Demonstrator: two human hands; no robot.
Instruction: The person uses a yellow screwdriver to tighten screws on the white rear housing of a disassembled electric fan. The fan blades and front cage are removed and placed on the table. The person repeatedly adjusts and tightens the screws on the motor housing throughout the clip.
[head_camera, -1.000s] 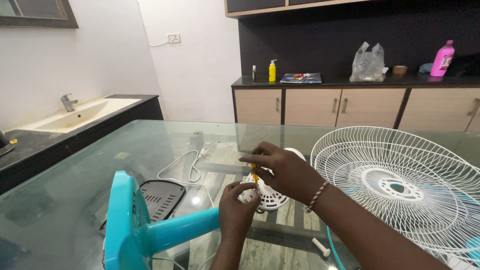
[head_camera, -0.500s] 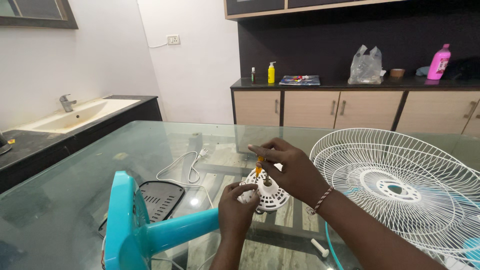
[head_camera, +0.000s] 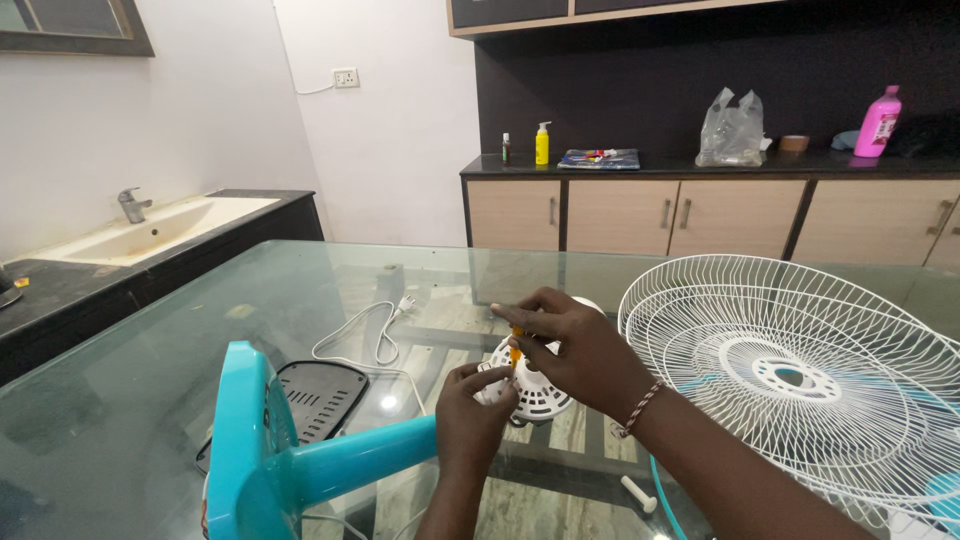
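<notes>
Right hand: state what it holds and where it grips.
The right hand holds a screwdriver by its orange handle; the left hand steadies the white motor housing.

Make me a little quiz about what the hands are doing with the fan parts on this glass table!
1. True or false: the right hand holds an orange-handled tool over the white motor housing.
2. Which hand steadies the motor housing: left or right?
3. What lies right of the hands? A) white fan grille B) a bucket C) a chair

Key: 1 true; 2 left; 3 A
</notes>
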